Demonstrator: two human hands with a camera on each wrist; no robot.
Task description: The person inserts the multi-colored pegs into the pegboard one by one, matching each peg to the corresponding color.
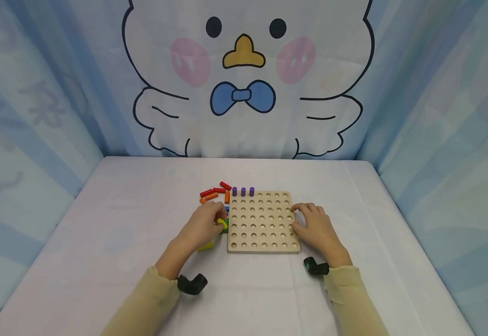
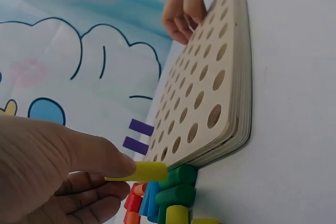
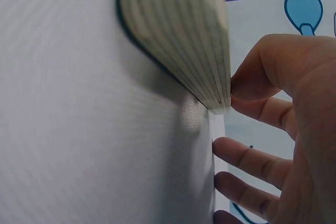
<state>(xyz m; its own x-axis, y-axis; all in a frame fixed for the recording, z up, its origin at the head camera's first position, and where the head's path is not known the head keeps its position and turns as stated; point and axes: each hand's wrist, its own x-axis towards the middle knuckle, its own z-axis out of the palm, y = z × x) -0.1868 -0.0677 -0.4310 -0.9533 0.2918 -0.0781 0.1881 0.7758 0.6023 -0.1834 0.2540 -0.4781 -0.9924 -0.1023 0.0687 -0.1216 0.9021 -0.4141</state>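
My left hand (image 1: 201,225) (image 2: 63,171) pinches a yellow peg (image 2: 151,171) between thumb and finger, beside the left edge of a wooden board with rows of round holes (image 1: 262,222) (image 2: 202,77). Three purple pegs (image 1: 243,192) stand upright in the board's back row, at its left end. Thumb and fingertips of my right hand (image 1: 316,228) (image 3: 294,114) touch the board's right edge, with the other fingers spread loosely in the right wrist view.
Left of the board lie red pegs (image 1: 206,192), orange pegs (image 1: 211,196), blue pegs (image 2: 151,200) and green pegs (image 2: 176,195), partly behind my left hand. Another yellow peg (image 1: 205,246) lies near my left wrist. A patterned curtain (image 1: 244,130) hangs behind the white table (image 1: 143,177).
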